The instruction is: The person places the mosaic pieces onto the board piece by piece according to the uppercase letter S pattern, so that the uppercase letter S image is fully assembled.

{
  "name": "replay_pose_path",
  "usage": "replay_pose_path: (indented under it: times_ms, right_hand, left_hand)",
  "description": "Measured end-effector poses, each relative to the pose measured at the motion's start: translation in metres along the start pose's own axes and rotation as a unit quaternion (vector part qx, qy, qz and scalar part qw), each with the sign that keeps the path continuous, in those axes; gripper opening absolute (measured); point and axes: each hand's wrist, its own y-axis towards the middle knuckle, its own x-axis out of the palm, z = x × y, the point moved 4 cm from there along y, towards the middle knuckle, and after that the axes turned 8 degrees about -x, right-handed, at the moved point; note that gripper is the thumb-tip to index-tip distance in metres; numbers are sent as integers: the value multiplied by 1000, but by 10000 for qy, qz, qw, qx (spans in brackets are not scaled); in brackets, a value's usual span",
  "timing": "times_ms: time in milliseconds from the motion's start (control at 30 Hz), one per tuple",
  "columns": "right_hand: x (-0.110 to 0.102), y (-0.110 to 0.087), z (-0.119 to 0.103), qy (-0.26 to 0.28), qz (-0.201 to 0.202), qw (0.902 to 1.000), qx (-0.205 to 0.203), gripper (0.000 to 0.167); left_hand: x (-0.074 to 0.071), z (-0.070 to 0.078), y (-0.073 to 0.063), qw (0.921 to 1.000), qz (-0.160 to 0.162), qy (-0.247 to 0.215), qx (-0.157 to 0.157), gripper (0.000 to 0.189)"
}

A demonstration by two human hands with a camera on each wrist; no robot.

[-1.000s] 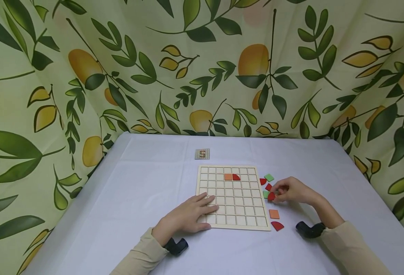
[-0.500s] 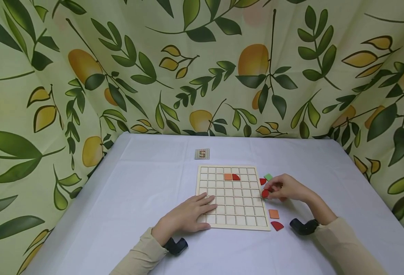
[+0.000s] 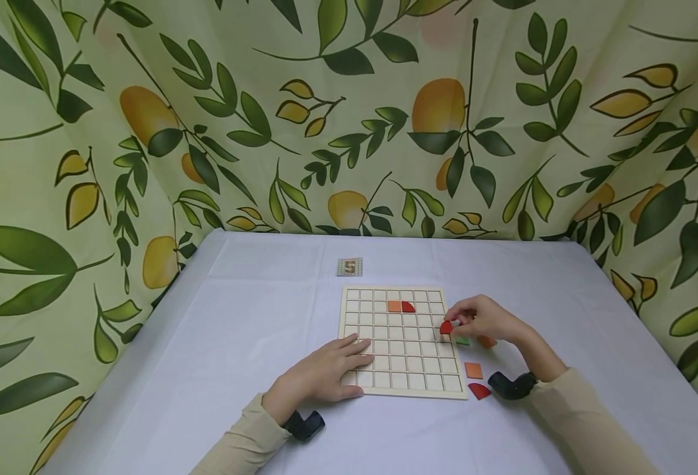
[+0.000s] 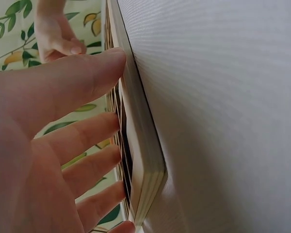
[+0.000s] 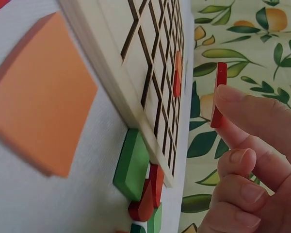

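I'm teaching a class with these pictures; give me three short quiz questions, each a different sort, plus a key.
1. Multiple choice: the right hand pinches A) a green piece, B) a red piece, C) nothing.
2. True or false: the small card lies beyond the grid board, not touching it.
3. Fill in: on the board, a red quarter-circle lies beside a square coloured ____.

Key: 1 B; 2 true; 3 orange.

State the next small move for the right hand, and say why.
Probably carry the held piece inward over the board: the right hand pinches it, lifted, near the board's right side, and an orange square and a red wedge already sit on the board.
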Motion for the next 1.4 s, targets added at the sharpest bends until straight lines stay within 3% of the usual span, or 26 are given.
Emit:
replay_pose_path:
  times_ms: [767, 1400]
  right_hand:
    - [12, 34, -14, -58, 141, 9995, -260, 21]
    - [26, 63, -26, 153, 218, 9986, -464, 22]
  left_hand:
    - [-2, 1, -3, 9999, 44, 106, 63, 57]
    - [2, -2, -1, 10000, -58, 12, -59, 59]
